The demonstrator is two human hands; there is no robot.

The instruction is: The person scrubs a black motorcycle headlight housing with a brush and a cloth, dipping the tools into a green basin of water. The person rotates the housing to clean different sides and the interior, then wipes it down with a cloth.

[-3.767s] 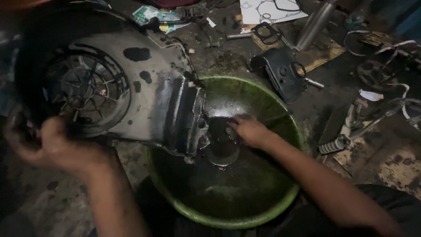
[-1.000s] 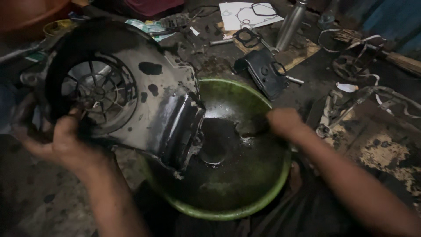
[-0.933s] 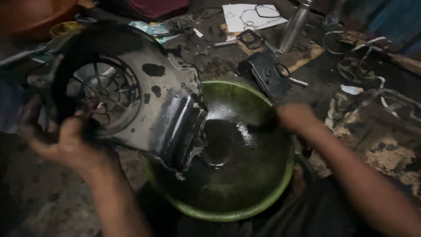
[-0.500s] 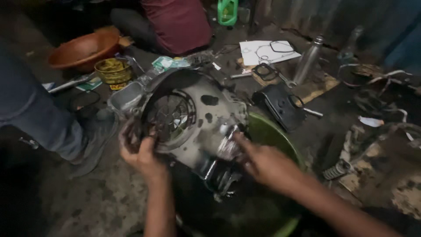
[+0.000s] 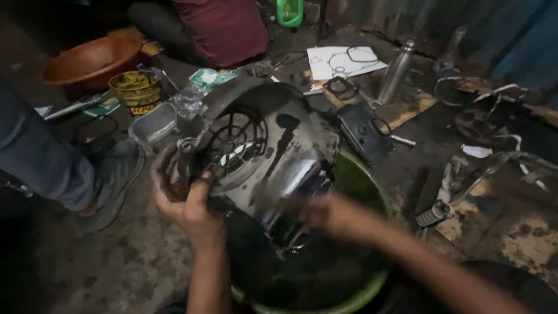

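1. Left hand: bare, ungloved, with no ring or watch; dark grime marks the fingers and palm edge.
2. Left forearm: bare from wrist to the lower frame edge; no sleeve or band shows.
3. Right hand: bare, ungloved; motion blur smears it, so finger detail cannot be made out.
4. Right forearm: bare along its whole visible length, no cuff in sight.
5. Lower right corner: a dark rounded shape, possibly clothed knee; too dim to tell.
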